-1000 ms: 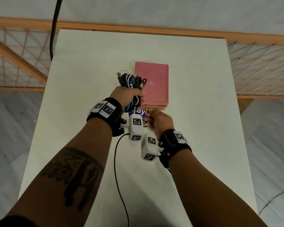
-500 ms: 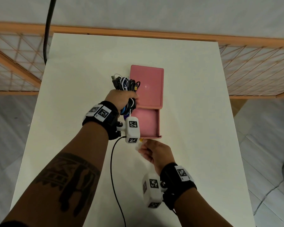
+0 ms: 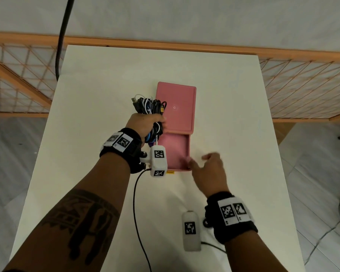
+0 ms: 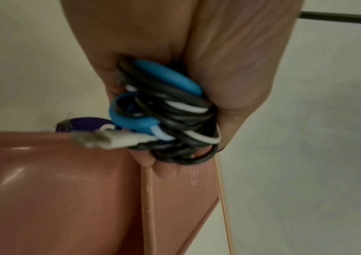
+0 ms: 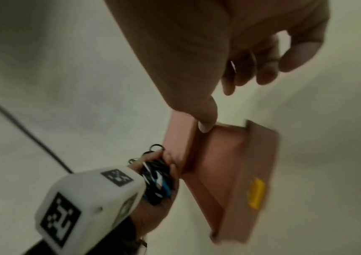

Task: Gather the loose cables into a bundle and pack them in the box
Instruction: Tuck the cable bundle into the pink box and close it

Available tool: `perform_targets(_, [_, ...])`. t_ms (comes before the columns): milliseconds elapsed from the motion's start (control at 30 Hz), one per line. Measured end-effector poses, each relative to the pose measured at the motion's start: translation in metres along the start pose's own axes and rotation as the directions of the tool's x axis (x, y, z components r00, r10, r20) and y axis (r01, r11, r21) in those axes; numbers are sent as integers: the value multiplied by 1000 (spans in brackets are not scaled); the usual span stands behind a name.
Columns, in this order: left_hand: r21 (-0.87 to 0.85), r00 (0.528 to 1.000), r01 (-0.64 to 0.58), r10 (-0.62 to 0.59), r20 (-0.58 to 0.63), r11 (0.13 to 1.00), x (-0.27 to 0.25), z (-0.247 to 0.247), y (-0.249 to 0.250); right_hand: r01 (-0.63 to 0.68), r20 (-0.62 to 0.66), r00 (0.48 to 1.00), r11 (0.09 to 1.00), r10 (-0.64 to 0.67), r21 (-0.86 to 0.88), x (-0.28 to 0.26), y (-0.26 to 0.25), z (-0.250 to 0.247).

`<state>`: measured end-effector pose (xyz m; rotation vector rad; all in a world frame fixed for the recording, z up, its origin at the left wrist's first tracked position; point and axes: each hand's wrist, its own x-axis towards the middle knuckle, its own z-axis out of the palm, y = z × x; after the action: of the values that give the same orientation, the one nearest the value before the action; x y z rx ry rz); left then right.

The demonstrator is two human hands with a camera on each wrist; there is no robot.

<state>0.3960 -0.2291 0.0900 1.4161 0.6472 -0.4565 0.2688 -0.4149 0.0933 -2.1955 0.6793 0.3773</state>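
Cable bundle (image 3: 148, 116) of black, white and blue loops clenched in left hand (image 3: 143, 122), fingers (image 4: 166, 170) wrapped tight round it, held just above bench (image 3: 106, 79) at left edge of pink box (image 3: 176, 107). White plug (image 4: 114, 139) pokes out of bundle over tray rim in left wrist view, blurred. Box is sleeve type: lid part far, inner tray (image 3: 175, 152) slid out toward person, tray open and bare inside. Right hand (image 3: 209, 171) at tray's near right corner, fingers (image 5: 205, 120) loosely spread, holding nothing; thumb tip on or just at tray wall in right wrist view, contact hard to confirm through motion blur. Yellow tab (image 3: 170, 171) at tray's near end, partly hidden by left wrist camera (image 3: 158, 160); writing on tab unreadable. Small round logo (image 3: 174, 107) on lid, not legible. Purple label (image 4: 85, 124) with white letter fragment behind bundle, mostly cut off. Wide open bench right of box and along far edge; less room left of bundle. Black cord (image 3: 139, 213) trails from left wrist camera toward near bench edge. Orange lattice fence (image 3: 302, 85) past bench on both sides.
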Motion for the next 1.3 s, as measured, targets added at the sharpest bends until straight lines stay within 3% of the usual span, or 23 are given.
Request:
perform_targets(67, [-18,1000,2,-2,3,1000,-1,0,-4,230,-93,969,973,-228,12,12,-15,-4])
perform_targets(200, [-21,1000,-6,6,-1,1000,1,-2,-7,460,72,888,872,-454,-171,43,-29,15])
perform_targets(333, [-51,998,-41,43,47,998,-2,-5,-9,504,137,864,831,-485,-237,59,-21,28])
perform_targets(467, [15,969,59,-61,241,998,-22,-5,-25,543,120,839,807,-530,-232,67,-15,28])
perform_targets(633, [11,928,143,-138,345,990,-45,19,-49,578,124,815,808,-566,-116,66,-10,21])
perform_targets(833, [176,975,5,-43,217,984,-36,42,-62,548,124,824,833,-553,75,68,-5,6])
perform_targets(900, [254,982,-79,32,186,964,-32,46,-67,462,189,847,864,-497,201,71,-4,2])
perform_targets(1000, [296,973,-192,143,180,936,-35,48,-73,209,343,865,885,-365,416,69,-4,2])
perform_targets(1067, [231,962,-238,196,189,943,-39,48,-76,217,357,860,895,-364,390,66,-5,5])
perform_targets(1167, [164,963,-226,194,189,960,-43,47,-79,240,335,860,884,-386,402,65,-9,11])
perform_targets(1300, [4,956,-97,92,277,995,-51,44,-80,214,355,856,882,-376,420,69,-14,12])
